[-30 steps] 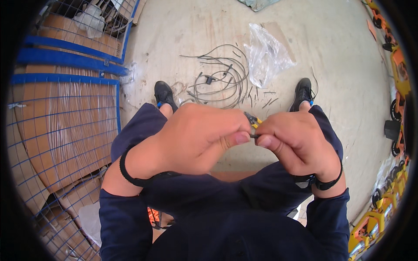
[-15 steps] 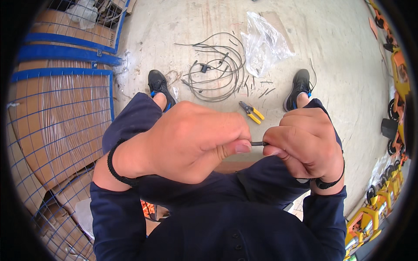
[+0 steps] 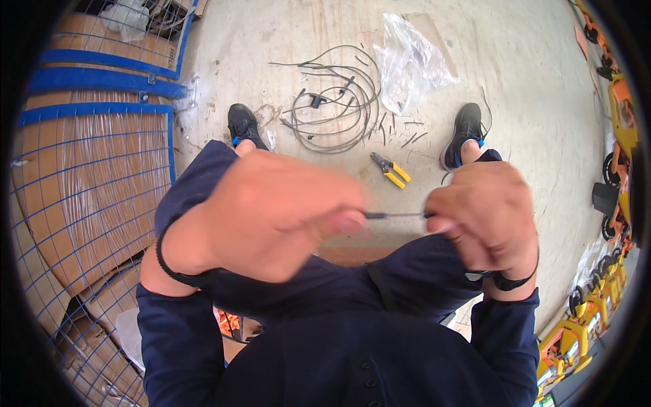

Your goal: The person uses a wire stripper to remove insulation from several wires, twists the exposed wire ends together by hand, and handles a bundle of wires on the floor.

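Between my two hands, above my lap, a black cable (image 3: 375, 216) is stretched level. My left hand (image 3: 271, 214) is closed on its dark-sheathed part, thumb and fingers pinching it. In my right hand (image 3: 485, 210) the fingers close on a short dark end of the cable. A thin, paler stretch, which looks like an inner wire, shows between the two dark parts. Motion smears both hands. On the floor beyond them lie yellow-handled wire strippers (image 3: 390, 169), touched by neither hand.
Loose loops of black cable (image 3: 334, 150) lie on the floor, with short cut pieces (image 3: 409, 140) beside them. A clear plastic bag (image 3: 407, 68) is farther off. A blue mesh cage (image 3: 102, 81) with cardboard stands at left; yellow and orange wheeled items (image 3: 569, 346) line the right.
My hands have drawn apart, the left to the left and the right slightly to the right. The gap between them has widened, and a thin stretch now shows in the cable.
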Available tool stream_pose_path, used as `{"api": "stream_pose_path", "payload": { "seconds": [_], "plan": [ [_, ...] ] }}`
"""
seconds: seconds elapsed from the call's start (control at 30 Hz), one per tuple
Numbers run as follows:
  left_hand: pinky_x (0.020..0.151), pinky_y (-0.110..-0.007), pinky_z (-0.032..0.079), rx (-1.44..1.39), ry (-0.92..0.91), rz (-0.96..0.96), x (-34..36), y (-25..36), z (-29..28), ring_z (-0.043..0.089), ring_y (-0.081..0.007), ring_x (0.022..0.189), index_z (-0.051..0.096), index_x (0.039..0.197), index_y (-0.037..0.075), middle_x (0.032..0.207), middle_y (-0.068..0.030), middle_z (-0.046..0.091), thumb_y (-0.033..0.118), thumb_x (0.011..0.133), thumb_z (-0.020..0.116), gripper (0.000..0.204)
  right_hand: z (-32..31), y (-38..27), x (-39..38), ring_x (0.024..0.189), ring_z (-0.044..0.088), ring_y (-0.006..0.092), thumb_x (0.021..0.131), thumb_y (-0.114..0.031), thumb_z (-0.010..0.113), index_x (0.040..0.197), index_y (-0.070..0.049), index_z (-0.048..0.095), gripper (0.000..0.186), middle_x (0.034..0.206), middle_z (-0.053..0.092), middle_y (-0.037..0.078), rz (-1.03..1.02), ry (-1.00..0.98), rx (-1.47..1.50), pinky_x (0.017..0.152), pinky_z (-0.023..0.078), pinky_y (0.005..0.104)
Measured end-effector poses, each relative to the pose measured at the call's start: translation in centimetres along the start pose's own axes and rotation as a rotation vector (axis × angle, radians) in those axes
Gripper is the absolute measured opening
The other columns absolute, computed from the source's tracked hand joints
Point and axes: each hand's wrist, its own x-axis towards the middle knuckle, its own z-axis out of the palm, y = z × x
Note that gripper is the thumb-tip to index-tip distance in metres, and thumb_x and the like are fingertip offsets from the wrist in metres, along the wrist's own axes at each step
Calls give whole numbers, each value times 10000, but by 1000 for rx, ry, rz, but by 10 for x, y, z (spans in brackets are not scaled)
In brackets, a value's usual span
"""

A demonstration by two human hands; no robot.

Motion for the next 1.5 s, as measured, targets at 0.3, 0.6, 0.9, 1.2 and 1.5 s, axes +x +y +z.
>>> {"api": "stream_pose_path", "payload": {
  "seconds": [0.3,0.6,0.9,1.2,1.5],
  "plan": [
    [596,-309,449,3,-30,-18,-8,-4,-7,579,-237,547,634,791,53,679,-54,623,175,848,700,150,-5,4,-7,489,532,239,731,-73,753,825,-3,627,172,594,529,75,59,59,-7,454,386,315],
    [486,-313,432,24,-13,62,-3,-3,-10,558,-246,538,620,835,19,672,-82,591,13,762,704,112,-2,5,-6,476,506,231,743,-111,758,824,-9,628,184,578,502,67,42,95,-19,443,363,316],
    [463,-293,385,60,29,20,-8,-6,-5,530,-209,490,696,887,68,593,-52,576,144,790,744,132,-3,5,-6,478,510,225,742,-121,760,817,-9,631,187,585,509,63,57,88,-10,444,362,315],
    [501,-313,421,131,112,40,-9,-21,-20,548,-229,507,685,829,37,627,-75,604,196,806,721,164,-17,14,-13,539,561,258,754,-103,734,825,-30,643,136,627,561,80,133,73,-102,506,418,340],
    [608,-211,392,30,448,-286,-70,-67,-110,520,-86,678,635,871,-23,782,-43,604,145,903,631,170,-70,37,-59,677,592,212,896,-45,592,857,5,635,77,756,617,107,493,388,-52,646,466,296]
  ]
}}
